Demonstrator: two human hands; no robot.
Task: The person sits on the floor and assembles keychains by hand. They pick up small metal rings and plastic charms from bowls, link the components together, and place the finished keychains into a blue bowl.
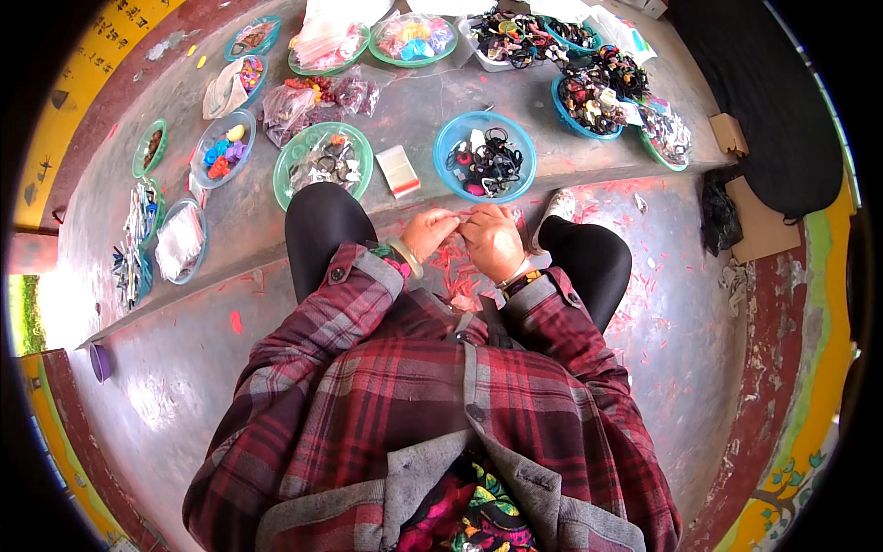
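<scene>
My left hand (429, 234) and my right hand (494, 243) meet in front of me, between my knees. Their fingertips are pinched close together, and whatever sits between them is too small to make out. Just beyond, on the raised ledge, stands a blue basket (527, 158) with black elastic loops (494, 164) and a few pale pieces in it. Left of it lies a small white box with a red end (398, 172). A green basket (361, 152) holding white and grey small parts is behind my left knee. Red scraps (451, 271) lie on the floor below my hands.
Further baskets line the ledge: dark hair ties in a white tub (487, 63), mixed pieces in a blue basket (598, 133), coloured items in a blue bowl (199, 170). A black plastic bag (720, 216) and cardboard (765, 225) lie at right. A purple cup (99, 362) stands left.
</scene>
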